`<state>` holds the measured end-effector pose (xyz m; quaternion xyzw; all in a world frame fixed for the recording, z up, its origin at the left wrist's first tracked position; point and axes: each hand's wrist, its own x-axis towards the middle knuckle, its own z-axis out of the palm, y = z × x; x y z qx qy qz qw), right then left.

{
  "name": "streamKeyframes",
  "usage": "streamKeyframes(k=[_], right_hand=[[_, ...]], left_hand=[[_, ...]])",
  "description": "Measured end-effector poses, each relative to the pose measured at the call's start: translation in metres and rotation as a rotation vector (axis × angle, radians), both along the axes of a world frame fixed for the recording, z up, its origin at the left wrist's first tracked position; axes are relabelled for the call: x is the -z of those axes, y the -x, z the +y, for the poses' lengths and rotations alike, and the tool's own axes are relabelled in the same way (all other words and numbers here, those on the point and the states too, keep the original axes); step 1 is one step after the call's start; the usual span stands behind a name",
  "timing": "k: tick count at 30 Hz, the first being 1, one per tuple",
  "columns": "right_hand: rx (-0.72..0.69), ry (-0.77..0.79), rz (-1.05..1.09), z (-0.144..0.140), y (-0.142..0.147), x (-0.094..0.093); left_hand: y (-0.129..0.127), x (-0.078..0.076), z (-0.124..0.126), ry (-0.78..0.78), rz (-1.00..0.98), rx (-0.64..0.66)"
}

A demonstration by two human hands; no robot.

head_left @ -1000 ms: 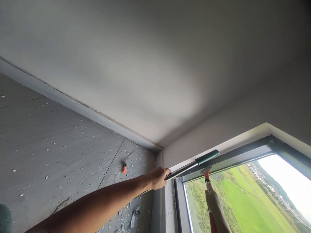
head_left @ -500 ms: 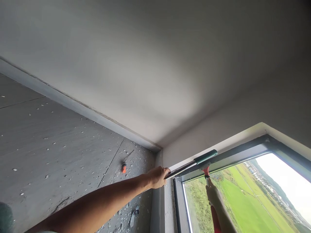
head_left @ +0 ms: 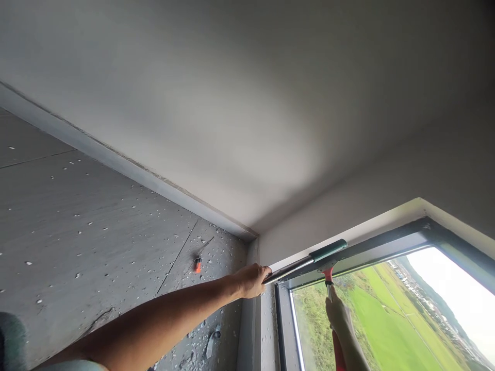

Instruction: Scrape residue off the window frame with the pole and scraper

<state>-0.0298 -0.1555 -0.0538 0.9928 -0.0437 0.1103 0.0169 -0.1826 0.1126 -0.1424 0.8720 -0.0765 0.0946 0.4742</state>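
Observation:
A window squeegee (head_left: 305, 263) with a silver blade bar and a green end lies along the top edge of the dark window frame (head_left: 386, 241). My left hand (head_left: 251, 281) reaches up and grips the left end of the bar. My right hand (head_left: 337, 312) is closed around the squeegee's red handle just below the blade, in front of the glass (head_left: 386, 319). Green fields show through the pane.
A grey tiled wall (head_left: 96, 232) at left is speckled with white spots and carries a small orange piece (head_left: 198, 266). The white ceiling (head_left: 232, 103) fills the upper view. A white reveal (head_left: 348, 226) borders the window top.
The squeegee and both hands stay almost in place at the window's upper left corner; the view has shifted slightly.

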Motion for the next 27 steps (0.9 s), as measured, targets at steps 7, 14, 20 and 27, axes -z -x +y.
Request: streamKeyframes(k=[7,14,20,27], right_hand=[[-0.041,-0.047,0.140,-0.016,-0.007,0.046],[-0.140,0.044,0.147,-0.014,-0.003,0.106],[-0.144,0.049,0.155,-0.007,0.000,0.112],[-0.122,0.030,0.167,-0.005,-0.002,0.123]], left_hand=[[-0.001,0.000,-0.001,-0.017,0.013,-0.021],[0.004,-0.005,-0.003,-0.071,0.024,-0.048],[0.005,-0.007,-0.004,-0.091,0.041,-0.051],[0.006,-0.007,-0.003,-0.081,0.032,-0.052]])
